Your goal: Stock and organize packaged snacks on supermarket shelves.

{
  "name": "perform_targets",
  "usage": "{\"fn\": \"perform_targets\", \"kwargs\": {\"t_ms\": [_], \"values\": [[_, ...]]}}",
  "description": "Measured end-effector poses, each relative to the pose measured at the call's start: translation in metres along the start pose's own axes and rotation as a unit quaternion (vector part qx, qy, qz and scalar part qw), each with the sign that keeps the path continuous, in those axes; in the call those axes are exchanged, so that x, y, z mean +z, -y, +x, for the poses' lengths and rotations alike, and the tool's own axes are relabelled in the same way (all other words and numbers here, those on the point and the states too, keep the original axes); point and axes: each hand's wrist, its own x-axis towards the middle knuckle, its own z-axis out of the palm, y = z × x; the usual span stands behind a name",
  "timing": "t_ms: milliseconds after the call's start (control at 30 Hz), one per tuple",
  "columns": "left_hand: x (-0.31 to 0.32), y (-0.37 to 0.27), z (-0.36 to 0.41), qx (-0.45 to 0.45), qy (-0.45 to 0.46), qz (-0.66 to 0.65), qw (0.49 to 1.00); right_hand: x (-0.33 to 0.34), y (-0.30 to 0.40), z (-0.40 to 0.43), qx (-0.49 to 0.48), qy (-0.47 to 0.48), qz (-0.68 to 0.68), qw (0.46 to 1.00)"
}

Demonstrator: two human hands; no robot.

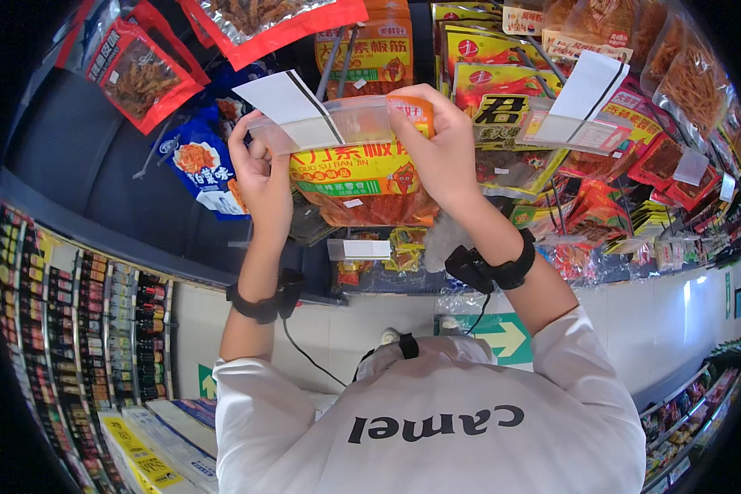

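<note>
My left hand (262, 167) pinches the left end of a clear plastic price-tag holder (361, 123), and a white paper tag (287, 105) stands tilted out of it. My right hand (438, 142) grips the right end of the same holder, its thumb on the front. Just behind and below the holder hangs an orange and yellow snack bag (358, 179), partly covered by it. Metal display hooks (339, 62) reach out from the rack above my hands.
Red snack bags (142, 80) and blue bags (204, 167) hang at the left. More bags (512, 136) and another tag holder (571, 126) are at the right. Bottle shelves (86, 309) stand lower left, beside stacked cartons (160, 438).
</note>
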Motion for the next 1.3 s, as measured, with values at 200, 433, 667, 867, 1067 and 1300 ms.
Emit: {"fn": "perform_targets", "kwargs": {"t_ms": [200, 433, 667, 867, 1067, 1300], "values": [[0.001, 0.012, -0.006, 0.033, -0.028, 0.029, 0.999, -0.004, -0.004, 0.002, -0.001, 0.006, -0.013, 1.0], [-0.003, 0.02, -0.006, 0.075, -0.007, 0.09, 0.993, -0.005, -0.003, 0.004, -0.011, 0.016, -0.032, 0.999], [-0.003, 0.025, -0.006, 0.097, -0.024, 0.117, 0.988, -0.002, 0.0, 0.004, -0.05, 0.012, -0.048, 0.998], [0.011, 0.023, -0.008, 0.045, -0.066, 0.068, 0.994, -0.002, -0.002, 0.003, -0.084, 0.01, -0.071, 0.994], [-0.001, 0.023, -0.002, 0.085, -0.029, 0.15, 0.985, 0.0, 0.005, 0.006, -0.098, -0.008, -0.081, 0.992], [-0.008, 0.034, -0.01, 0.101, 0.005, 0.214, 0.972, 0.0, -0.008, -0.001, -0.072, -0.005, -0.107, 0.992]]}}
